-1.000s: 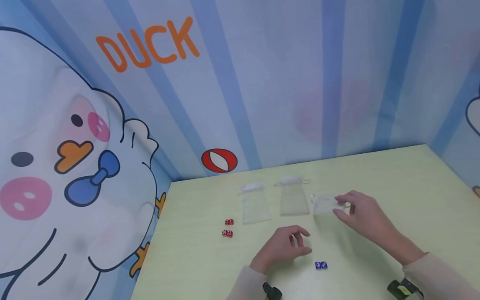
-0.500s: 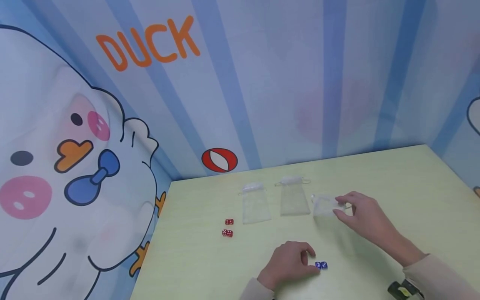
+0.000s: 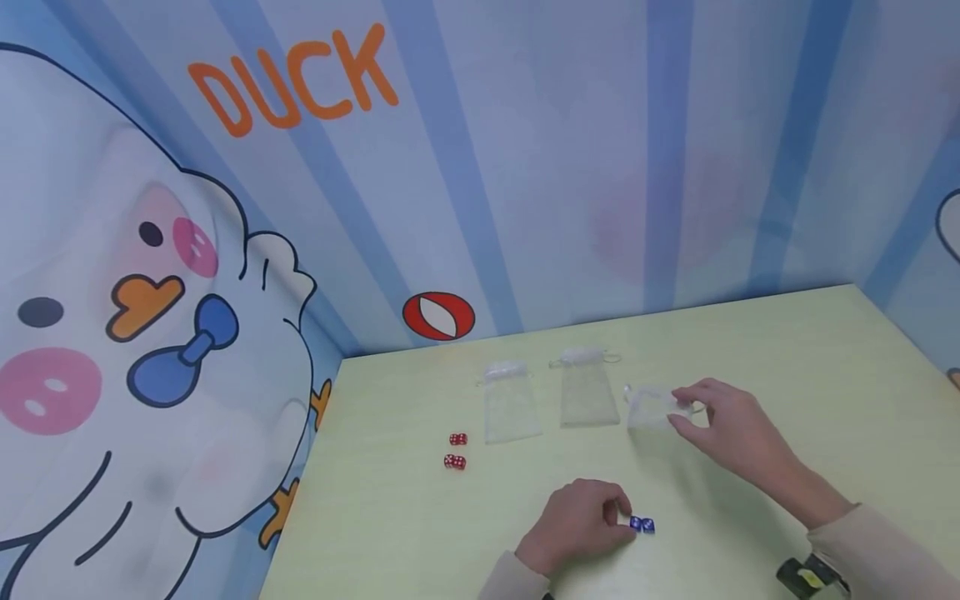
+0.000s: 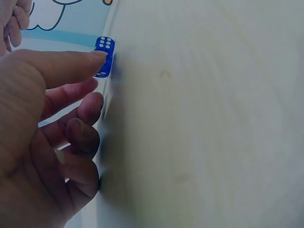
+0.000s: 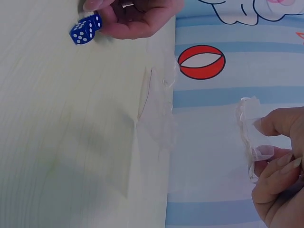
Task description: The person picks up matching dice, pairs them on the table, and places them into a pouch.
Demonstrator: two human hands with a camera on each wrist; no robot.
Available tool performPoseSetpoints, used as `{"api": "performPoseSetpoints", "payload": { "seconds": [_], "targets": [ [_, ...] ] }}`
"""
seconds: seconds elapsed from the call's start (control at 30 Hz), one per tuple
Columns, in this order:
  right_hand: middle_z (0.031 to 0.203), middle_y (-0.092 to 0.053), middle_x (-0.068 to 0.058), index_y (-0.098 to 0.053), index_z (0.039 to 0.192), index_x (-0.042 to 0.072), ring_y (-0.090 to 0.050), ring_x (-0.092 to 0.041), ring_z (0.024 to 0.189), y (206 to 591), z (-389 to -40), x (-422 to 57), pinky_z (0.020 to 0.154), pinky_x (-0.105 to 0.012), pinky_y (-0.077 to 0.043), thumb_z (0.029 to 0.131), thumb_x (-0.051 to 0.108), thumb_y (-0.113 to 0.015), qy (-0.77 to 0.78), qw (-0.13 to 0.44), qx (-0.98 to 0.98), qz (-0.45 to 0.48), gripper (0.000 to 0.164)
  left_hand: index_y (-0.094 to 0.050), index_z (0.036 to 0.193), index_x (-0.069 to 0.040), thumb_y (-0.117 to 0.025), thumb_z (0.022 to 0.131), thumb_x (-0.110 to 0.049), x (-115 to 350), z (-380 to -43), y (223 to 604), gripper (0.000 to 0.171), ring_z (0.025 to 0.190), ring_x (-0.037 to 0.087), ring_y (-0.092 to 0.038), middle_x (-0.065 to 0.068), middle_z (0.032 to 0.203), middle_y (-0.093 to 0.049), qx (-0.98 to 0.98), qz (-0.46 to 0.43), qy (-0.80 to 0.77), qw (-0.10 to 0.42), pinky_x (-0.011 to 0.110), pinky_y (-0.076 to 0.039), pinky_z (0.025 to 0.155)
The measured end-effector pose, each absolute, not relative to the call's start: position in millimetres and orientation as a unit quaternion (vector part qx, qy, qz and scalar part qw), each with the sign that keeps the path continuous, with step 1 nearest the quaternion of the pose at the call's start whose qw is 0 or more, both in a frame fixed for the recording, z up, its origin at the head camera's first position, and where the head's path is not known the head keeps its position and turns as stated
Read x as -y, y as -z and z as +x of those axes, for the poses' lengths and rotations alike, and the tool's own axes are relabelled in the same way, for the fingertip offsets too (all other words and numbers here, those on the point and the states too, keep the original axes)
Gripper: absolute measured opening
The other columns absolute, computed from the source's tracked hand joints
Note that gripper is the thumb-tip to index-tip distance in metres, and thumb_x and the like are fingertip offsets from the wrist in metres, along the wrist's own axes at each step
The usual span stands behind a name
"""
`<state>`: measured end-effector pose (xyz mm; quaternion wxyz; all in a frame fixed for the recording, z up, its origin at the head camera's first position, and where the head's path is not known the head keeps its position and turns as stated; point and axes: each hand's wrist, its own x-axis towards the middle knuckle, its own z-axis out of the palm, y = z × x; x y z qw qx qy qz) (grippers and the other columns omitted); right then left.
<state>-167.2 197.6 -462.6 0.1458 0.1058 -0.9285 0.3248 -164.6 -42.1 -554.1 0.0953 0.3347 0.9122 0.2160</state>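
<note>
A person's left hand [image 3: 576, 520] pinches the near end of paired blue, white-dotted cubic dice [image 3: 642, 525] at its three o'clock on the table [image 3: 360, 517]; the right hand [image 3: 733, 427] pinches a sheer white drawstring bag [image 3: 648, 408] at its nine o'clock.

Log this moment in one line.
left hand: touching blue cubic dice; right hand: holding sheer white mesh bag; red cubic dice: on pale table

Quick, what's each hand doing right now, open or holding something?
Left hand: closed, pinching at the blue dice.
Right hand: holding a sheer bag.
</note>
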Motion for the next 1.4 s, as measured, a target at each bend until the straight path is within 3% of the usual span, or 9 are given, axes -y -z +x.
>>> {"api": "performPoseSetpoints", "payload": {
  "seconds": [0.17, 0.6, 1.17, 1.4],
  "targets": [
    [0.097, -0.068, -0.013, -0.071, 0.107, -0.005, -0.050, -0.016, 0.067, 463.3, -169.0, -198.5, 0.054, -0.028, -0.041, 0.083, 0.010, -0.077, -0.322, 0.141, 0.931, 0.103, 0.029, -0.074, 0.103, -0.026, -0.081, 0.082, -0.030, 40.4, -166.5, 553.8, 0.022, 0.058, -0.006, -0.043, -0.022, 0.068, -0.049, -0.910, 0.348, -0.209, 0.089, 0.014, -0.035, 0.054],
    [0.099, -0.068, -0.012, -0.071, 0.108, -0.004, -0.048, -0.015, 0.067, 467.2, -166.4, -198.7, 0.054, -0.028, -0.041, 0.083, 0.009, -0.077, -0.327, 0.138, 0.930, 0.101, 0.029, -0.076, 0.095, -0.025, -0.080, 0.083, -0.030, 41.0, -160.7, 552.4, 0.015, 0.060, -0.010, -0.043, -0.024, 0.068, -0.050, -0.901, 0.372, -0.201, 0.093, 0.011, -0.035, 0.055],
    [0.098, -0.068, -0.012, -0.072, 0.107, -0.004, -0.050, -0.014, 0.068, 468.0, -167.8, -198.7, 0.055, -0.028, -0.043, 0.082, 0.009, -0.078, -0.318, 0.151, 0.929, 0.108, 0.029, -0.073, 0.098, -0.023, -0.077, 0.088, -0.028, 35.3, -173.5, 505.6, 0.012, 0.053, -0.005, -0.042, -0.020, 0.064, -0.050, -0.874, 0.364, -0.297, 0.121, 0.015, -0.037, 0.048],
    [0.100, -0.067, -0.013, -0.071, 0.108, -0.003, -0.051, -0.016, 0.069, 466.2, -167.4, -195.8, 0.056, -0.029, -0.044, 0.082, 0.010, -0.078, -0.321, 0.134, 0.932, 0.100, 0.030, -0.071, 0.100, -0.021, -0.075, 0.089, -0.026, 29.7, -183.8, 492.3, 0.012, 0.054, -0.006, -0.042, -0.018, 0.067, -0.051, -0.856, 0.393, -0.324, 0.091, 0.013, -0.038, 0.049]
  ]
}}
